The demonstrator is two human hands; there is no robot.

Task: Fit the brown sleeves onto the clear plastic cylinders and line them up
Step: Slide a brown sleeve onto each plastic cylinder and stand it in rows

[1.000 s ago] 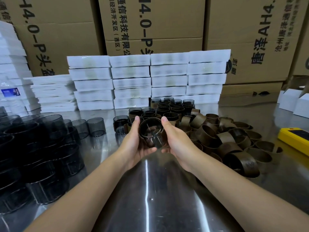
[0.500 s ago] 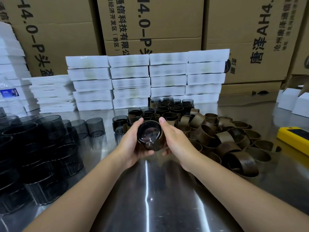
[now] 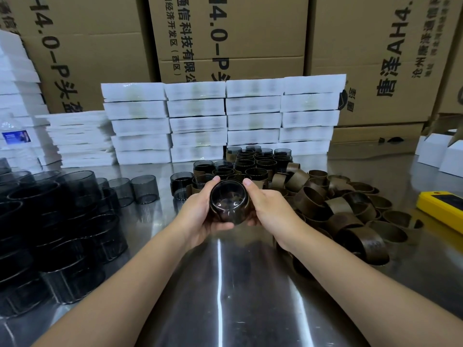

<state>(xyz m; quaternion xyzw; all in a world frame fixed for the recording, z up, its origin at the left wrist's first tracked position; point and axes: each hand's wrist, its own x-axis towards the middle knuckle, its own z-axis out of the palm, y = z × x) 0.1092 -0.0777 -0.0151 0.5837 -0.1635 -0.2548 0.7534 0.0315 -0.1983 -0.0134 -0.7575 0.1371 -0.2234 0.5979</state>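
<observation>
Hands cup one cylinder [image 3: 229, 200] above the table [image 3: 250, 284]: my left hand [image 3: 198, 216] and right hand [image 3: 271, 211] both grip its sleeve [image 3: 246, 206].

Yellow device [image 3: 443, 209] cut by right edge; clear cylinders [image 3: 50, 221] cut by left edge.

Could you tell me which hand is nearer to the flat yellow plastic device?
Right. The right hand sits left of the yellow device; the left hand lies farther left.

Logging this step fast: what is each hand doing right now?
Left hand: grips the cylinder.
Right hand: grips the same cylinder.
</observation>
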